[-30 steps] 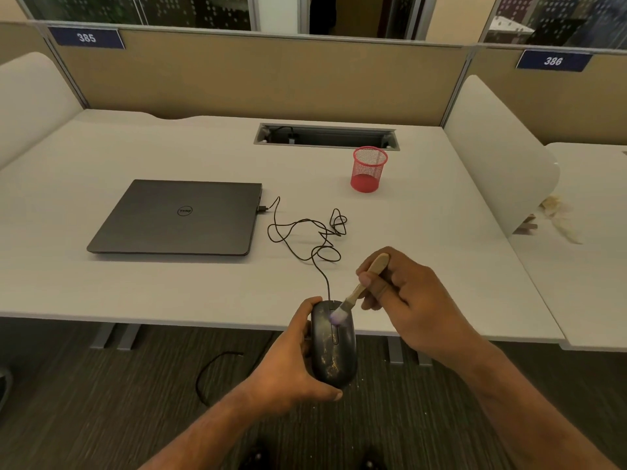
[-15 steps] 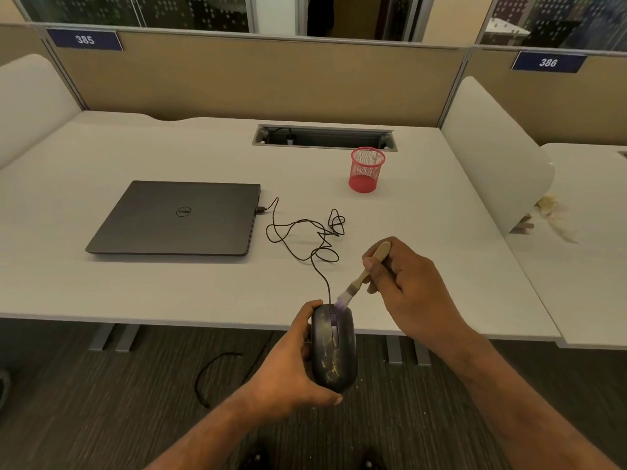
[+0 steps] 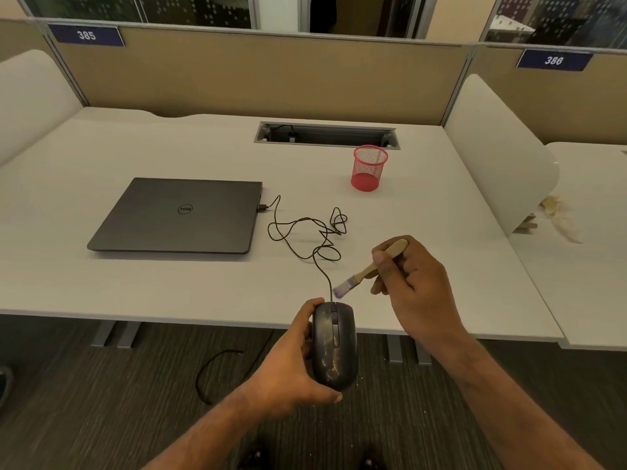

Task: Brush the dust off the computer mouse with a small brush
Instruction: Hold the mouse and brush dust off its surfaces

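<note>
The left hand [image 3: 291, 371] grips the dusty black plastic mouse [image 3: 334, 346], the right hand [image 3: 412, 283] pinches the small wooden brush [image 3: 364, 273] above it, and yellow dust is left.

Computer mouse [image 3: 334, 347]: black, wired, flecked with yellowish dust; you hold it face-up at the desk's near edge.
Small brush [image 3: 364, 271]: wooden handle, pale bristles angled down-left, just clear of the mouse's front.

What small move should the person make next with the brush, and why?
Probably lower the brush in the right hand back onto the mouse: its bristles hang clear of the front, and yellowish dust still streaks the body held by the left hand.
</note>
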